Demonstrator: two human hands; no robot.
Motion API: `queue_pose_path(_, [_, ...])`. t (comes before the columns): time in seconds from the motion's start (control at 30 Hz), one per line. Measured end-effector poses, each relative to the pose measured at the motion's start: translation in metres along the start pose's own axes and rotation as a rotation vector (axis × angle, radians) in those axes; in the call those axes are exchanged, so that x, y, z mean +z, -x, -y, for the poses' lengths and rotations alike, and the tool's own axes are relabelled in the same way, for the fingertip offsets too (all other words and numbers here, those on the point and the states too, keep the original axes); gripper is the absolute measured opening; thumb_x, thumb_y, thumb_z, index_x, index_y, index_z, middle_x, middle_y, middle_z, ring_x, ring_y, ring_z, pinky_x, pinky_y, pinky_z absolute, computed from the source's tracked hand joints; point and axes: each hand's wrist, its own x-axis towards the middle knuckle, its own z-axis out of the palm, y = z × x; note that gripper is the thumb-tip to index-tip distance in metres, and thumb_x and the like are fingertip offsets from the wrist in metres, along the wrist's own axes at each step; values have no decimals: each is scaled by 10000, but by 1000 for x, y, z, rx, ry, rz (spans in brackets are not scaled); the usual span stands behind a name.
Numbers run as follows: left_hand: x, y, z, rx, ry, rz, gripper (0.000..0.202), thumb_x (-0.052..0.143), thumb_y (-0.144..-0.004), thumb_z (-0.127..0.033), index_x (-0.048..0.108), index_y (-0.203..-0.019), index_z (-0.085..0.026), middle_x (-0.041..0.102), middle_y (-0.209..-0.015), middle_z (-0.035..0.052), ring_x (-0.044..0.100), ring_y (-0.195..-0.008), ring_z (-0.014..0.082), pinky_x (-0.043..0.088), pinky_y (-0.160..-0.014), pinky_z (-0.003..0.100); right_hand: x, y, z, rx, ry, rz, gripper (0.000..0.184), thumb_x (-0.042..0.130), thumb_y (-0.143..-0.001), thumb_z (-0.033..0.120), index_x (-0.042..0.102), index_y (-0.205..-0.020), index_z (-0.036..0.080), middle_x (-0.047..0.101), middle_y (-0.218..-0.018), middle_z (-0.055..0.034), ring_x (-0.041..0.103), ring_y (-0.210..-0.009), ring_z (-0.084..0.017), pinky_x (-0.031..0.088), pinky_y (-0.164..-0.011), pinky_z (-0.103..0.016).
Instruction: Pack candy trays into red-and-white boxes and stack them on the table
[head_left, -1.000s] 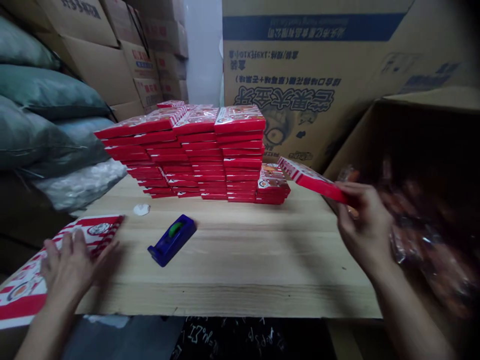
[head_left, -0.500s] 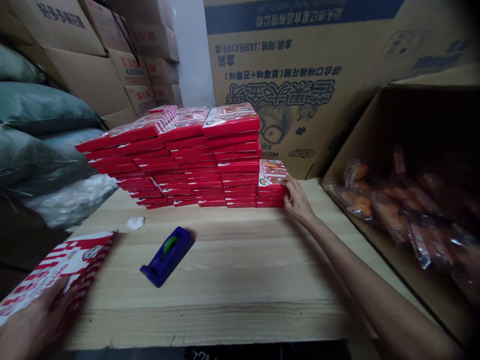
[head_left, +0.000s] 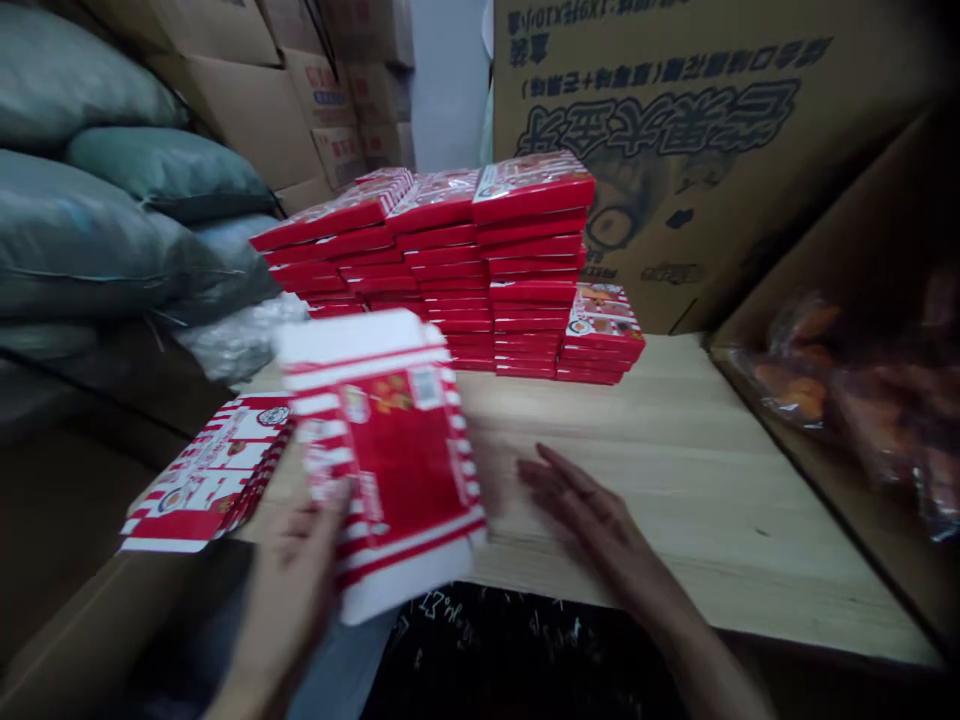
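Note:
My left hand point(head_left: 292, 590) is shut on a flat red-and-white printed carton point(head_left: 386, 450), which it holds up and tilted above the table's front edge. My right hand point(head_left: 600, 520) is open, its fingers spread just over the wooden tabletop point(head_left: 675, 470), close to the carton but apart from it. Beyond the hands stand tall stacks of red boxes point(head_left: 450, 270), with a lower stack point(head_left: 600, 335) at their right end. A pile of flat printed cartons point(head_left: 214, 475) lies at the left table corner.
An open cardboard box point(head_left: 757, 300) of bagged orange food point(head_left: 795, 370) stands at the right. Grey-green sacks point(head_left: 97, 230) are heaped at the left, and large printed cartons point(head_left: 675, 150) wall off the back.
My left hand has raised a carton from the left pile, and my right hand has left the low stack for the table's front. The view has swung right, and the blue tape dispenser no longer shows.

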Motion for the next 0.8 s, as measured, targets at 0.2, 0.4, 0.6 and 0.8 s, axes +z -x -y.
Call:
queue_pose_path(0.2, [51,-1,55,378,-401,175,619,695,-939,-392,459,-1495,-257,608,-1465,128,594,-1341,301,490,-1119,494,35,33,-25,176,-317,9,468,687,-969,432,612,-1424,355,701,-1391,-51,644,-1294,-285,525,-1079,-489])
queue_pose_path(0.4, [57,-20,31,796,-915,460,421,702,-939,-263,558,-1334,-238,643,-1287,109,578,-1201,288,479,-1028,481,21,57,-44,217,-206,47,411,692,-954,447,678,-1358,374,656,-1441,-51,559,-1390,-306,452,-1152,-527])
queue_pose_path(0.6, [66,-23,25,446,-908,819,85,664,-941,-217,593,-897,-206,636,-867,7,581,-795,183,461,-703,305,14,65,-50,255,-217,84,322,701,-955,415,730,-1275,389,685,-1411,-39,661,-1263,-284,468,-1126,-511])
queue_pose_path(0.8, [81,-16,21,395,-780,1116,121,536,-1006,-169,635,-1042,-229,705,-962,32,666,-902,196,504,-768,311,18,63,-50,418,-236,-42,349,881,-773,406,797,-1101,322,810,-1142,-50,739,-1115,-313,508,-1070,-547])
